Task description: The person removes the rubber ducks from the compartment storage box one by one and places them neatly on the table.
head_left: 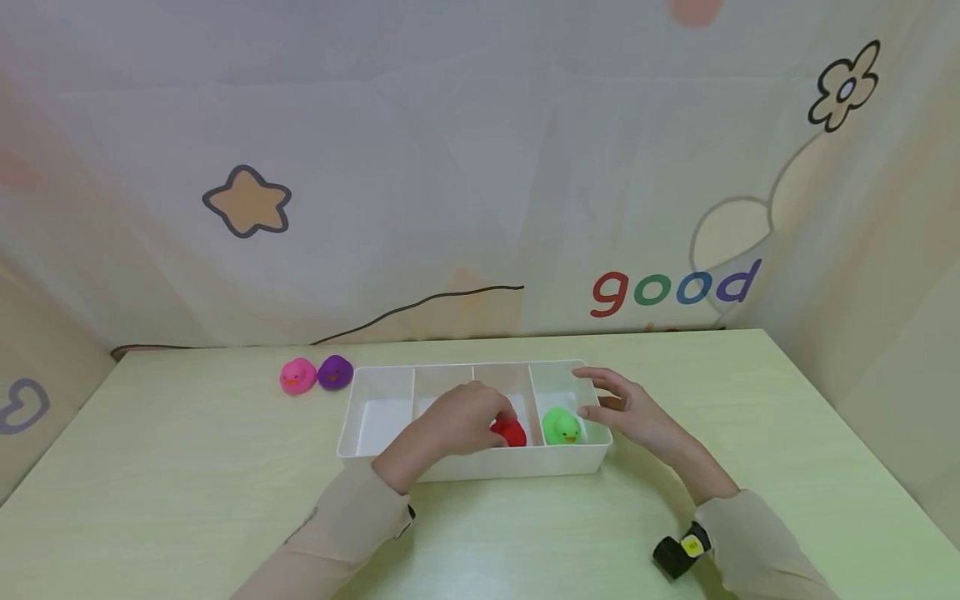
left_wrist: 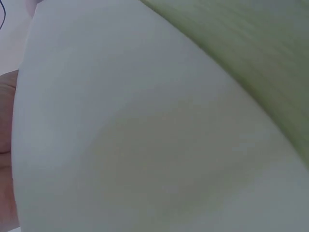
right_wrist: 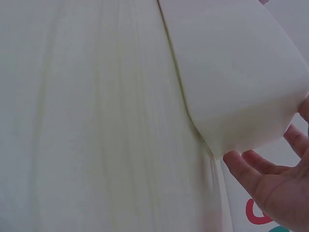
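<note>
A white tray (head_left: 525, 463) with a row of compartments stands on the table. My left hand (head_left: 463, 417) reaches over its front wall and grips a red toy duck (head_left: 512, 432) in the third compartment from the left; the fingers partly cover the duck. In the rightmost compartment sits a green toy duck (head_left: 561, 426), facing forward. My right hand (head_left: 630, 410) is at the tray's right end, thumb and fingers spread, with thumb near the green duck. In the right wrist view the right hand (right_wrist: 277, 186) appears beside the tray's end wall (right_wrist: 241, 106).
Left of the tray, near the table's back edge, a pink toy duck (head_left: 297, 377) and a purple toy duck (head_left: 335, 372) stand side by side. A printed cloth (head_left: 420, 183) hangs behind the table. On the right sleeve is a black wrist device (head_left: 675, 557).
</note>
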### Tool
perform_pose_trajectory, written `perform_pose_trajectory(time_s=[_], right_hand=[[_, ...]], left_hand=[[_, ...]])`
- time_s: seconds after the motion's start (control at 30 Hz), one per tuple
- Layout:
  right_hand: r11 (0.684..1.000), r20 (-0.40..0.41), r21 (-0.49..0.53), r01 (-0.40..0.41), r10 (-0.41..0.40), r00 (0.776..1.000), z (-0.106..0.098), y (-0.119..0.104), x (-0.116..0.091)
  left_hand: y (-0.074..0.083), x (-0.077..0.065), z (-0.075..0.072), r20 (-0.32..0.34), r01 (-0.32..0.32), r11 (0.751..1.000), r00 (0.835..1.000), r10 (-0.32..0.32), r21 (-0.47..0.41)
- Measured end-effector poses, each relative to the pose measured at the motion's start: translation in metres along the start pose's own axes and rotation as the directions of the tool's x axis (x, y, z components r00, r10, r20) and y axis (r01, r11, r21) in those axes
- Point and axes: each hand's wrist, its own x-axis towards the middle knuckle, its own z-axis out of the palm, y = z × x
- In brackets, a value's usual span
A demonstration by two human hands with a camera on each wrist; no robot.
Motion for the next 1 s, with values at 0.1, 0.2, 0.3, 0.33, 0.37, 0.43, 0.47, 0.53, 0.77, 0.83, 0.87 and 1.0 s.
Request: perform_pose_trajectory(time_s=[0.1, 0.2, 0.3, 0.33, 0.37, 0.43, 0.47, 0.53, 0.77, 0.83, 0.87, 1.0], right_hand=[[1.0, 0.001, 0.001, 0.0, 0.0, 1.0, 0.0, 0.0, 0.0], [1.0, 0.003, -0.001, -0.001, 0.001, 1.0, 0.0, 0.0, 0.0], [1.0, 0.0, -0.001, -0.007, 0.007, 1.0, 0.0, 0.0, -0.001], [1.0, -0.001, -0.002, -0.008, 0.008, 1.0, 0.0, 0.0, -0.001], [1.0, -0.001, 0.0, -0.008, 0.008, 1.0, 0.0, 0.0, 0.0], [1.0, -0.003, -0.002, -0.007, 0.007, 1.0, 0.0, 0.001, 0.0], [1.0, -0.002, -0.002, -0.005, 0.005, 1.0, 0.0, 0.001, 0.0], [1.0, -0.001, 0.0, -0.003, 0.003, 1.0, 0.0, 0.002, 0.0], [1.0, 0.002, 0.003, -0.003, 0.003, 1.0, 0.0, 0.002, 0.0], [1.0, 0.002, 0.005, -0.005, 0.005, 1.0, 0.0, 0.002, 0.0], [1.0, 0.001, 0.007, -0.006, 0.006, 1.0, 0.001, 0.002, 0.0], [1.0, 0.0, 0.011, -0.005, 0.005, 1.0, 0.001, 0.001, -0.001]], left_hand=[[0.001, 0.002, -0.001, 0.02, 0.0, 1.0, 1.0, 0.0, 0.017], [0.0, 0.003, -0.002, 0.027, -0.017, 1.0, 1.0, 0.017, 0.015], [-0.002, 0.003, -0.001, 0.02, -0.035, 0.999, 0.999, 0.035, 0.0], [-0.004, 0.002, -0.001, 0.013, -0.041, 0.999, 0.999, 0.041, -0.009], [-0.005, 0.002, -0.001, 0.006, -0.043, 0.999, 0.999, 0.043, -0.022], [-0.007, 0.0, -0.002, -0.013, -0.049, 0.997, 0.999, 0.048, -0.052], [-0.007, -0.001, -0.003, -0.026, -0.056, 0.996, 0.998, 0.054, -0.068], [-0.009, -0.002, -0.005, -0.053, -0.074, 0.992, 0.996, 0.068, -0.106], [-0.015, -0.008, -0.014, -0.149, -0.149, 0.968, 0.982, 0.12, -0.203], [-0.017, -0.01, -0.016, -0.171, -0.151, 0.962, 0.979, 0.113, -0.226], [-0.018, -0.011, -0.017, -0.182, -0.152, 0.959, 0.977, 0.11, -0.239], [-0.021, -0.015, -0.02, -0.216, -0.152, 0.945, 0.972, 0.09, -0.29]])
